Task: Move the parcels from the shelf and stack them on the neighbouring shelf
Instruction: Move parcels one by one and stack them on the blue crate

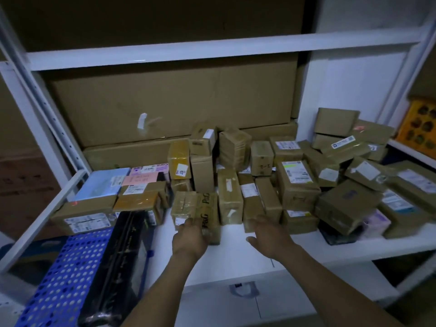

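Observation:
Several brown taped parcels crowd a white shelf. My left hand grips the near end of a tape-wrapped parcel printed "P&G" at the shelf's front centre. My right hand hovers with spread fingers just in front of a narrow brown parcel, and whether it touches the parcel is unclear. More parcels stand upright behind, and a loose heap fills the right side. Flat parcels, one light blue and one pink, lie stacked at the left.
Large flat cardboard boxes lean against the back of the shelf. A blue perforated crate and a long black-wrapped package stick out at the front left. An orange crate sits on the adjoining shelf at the right. White uprights frame both sides.

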